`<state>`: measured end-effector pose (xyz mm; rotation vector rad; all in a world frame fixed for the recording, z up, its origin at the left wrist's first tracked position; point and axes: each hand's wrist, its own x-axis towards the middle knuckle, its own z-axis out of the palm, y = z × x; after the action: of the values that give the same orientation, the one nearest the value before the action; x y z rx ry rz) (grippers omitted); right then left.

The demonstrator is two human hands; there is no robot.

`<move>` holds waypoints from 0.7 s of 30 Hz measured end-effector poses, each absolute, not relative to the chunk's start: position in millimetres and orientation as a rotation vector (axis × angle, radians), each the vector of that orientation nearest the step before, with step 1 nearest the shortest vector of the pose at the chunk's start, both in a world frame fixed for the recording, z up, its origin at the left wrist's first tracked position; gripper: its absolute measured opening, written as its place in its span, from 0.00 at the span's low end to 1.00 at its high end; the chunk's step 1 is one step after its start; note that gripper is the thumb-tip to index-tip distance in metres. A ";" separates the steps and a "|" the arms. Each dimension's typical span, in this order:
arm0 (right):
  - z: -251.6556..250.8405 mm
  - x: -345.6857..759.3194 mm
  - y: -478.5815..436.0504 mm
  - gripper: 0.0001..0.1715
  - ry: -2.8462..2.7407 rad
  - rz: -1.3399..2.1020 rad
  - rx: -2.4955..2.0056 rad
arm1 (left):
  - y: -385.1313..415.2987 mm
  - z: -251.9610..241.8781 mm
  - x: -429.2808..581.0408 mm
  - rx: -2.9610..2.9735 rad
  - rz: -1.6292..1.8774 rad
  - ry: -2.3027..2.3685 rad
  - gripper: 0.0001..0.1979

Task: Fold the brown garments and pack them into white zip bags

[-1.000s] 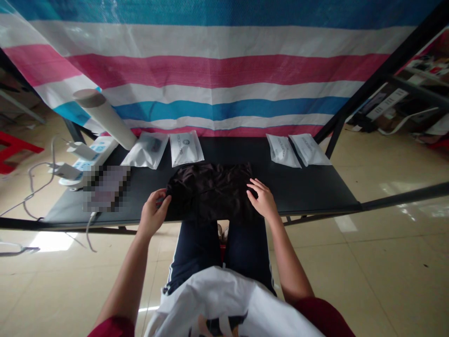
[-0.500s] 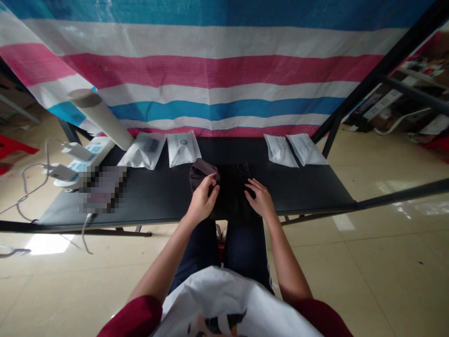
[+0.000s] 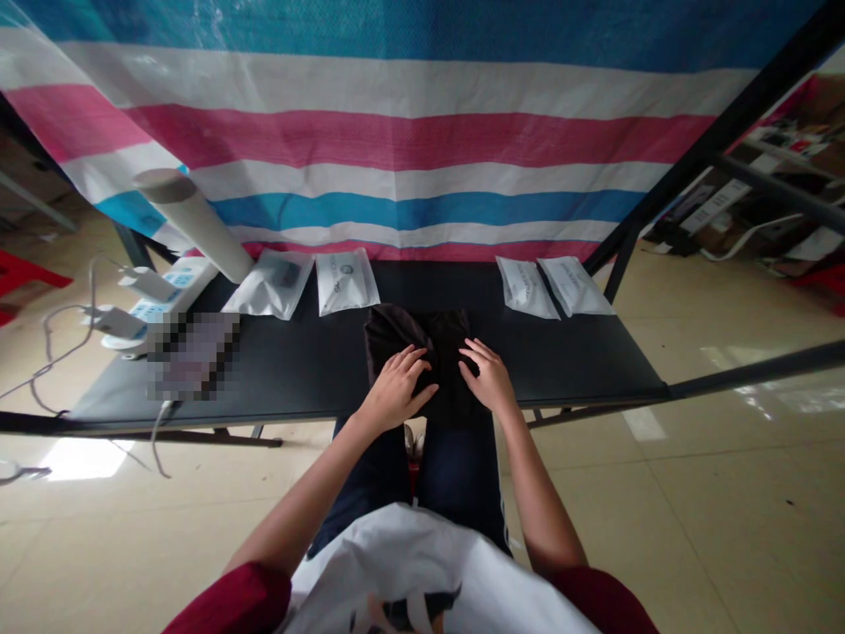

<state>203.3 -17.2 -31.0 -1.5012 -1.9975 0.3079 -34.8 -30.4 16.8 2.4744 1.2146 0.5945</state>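
Note:
A dark brown, nearly black piece of thin fabric (image 3: pixel 447 343) lies at the front middle of the black table. Its left part is folded over toward the middle, and the lower edge reaches the table's front edge. My left hand (image 3: pixel 398 387) rests on the folded part, palm down, with fingers stretched and the thumb apart. At the fabric's right side is my right hand (image 3: pixel 489 374), its fingers slightly bent and spread against the cloth. The exact kind of garment or cloth cannot be made out.
Two white printed pouches (image 3: pixel 348 282) (image 3: pixel 270 283) lie left of centre, two more (image 3: pixel 526 287) (image 3: pixel 576 286) at right. A bottle (image 3: pixel 194 224), a power strip (image 3: pixel 168 299) with chargers and a blurred-out device (image 3: pixel 194 357) are at left. A striped sheet (image 3: pixel 396 141) hangs behind the table (image 3: pixel 310 370).
My left hand has moved right and toward me, laying the fabric's left part over toward the middle and opening its fingers. My right hand has hardly moved.

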 end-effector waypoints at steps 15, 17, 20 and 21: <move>-20.3 226.6 -49.4 0.35 -2.097 0.341 -1.319 | -51.4 -4.1 -129.5 2.643 0.241 1.190 0.49; -17.4 233.7 -59.3 0.43 -2.205 0.311 -1.334 | -51.7 -4.7 -133.0 2.646 0.253 1.186 0.49; -11.6 239.8 -70.2 0.53 -2.333 0.276 -1.356 | -51.4 -5.7 -137.8 2.653 0.221 1.163 0.45; -10.2 240.1 -72.3 0.55 -2.373 0.271 -1.363 | -51.3 -5.9 -139.0 2.654 0.208 1.155 0.44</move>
<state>240.1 -72.3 -10.2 -1.3626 -2.3728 0.2706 -139.0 -51.3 -5.9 2.6538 1.1553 0.2076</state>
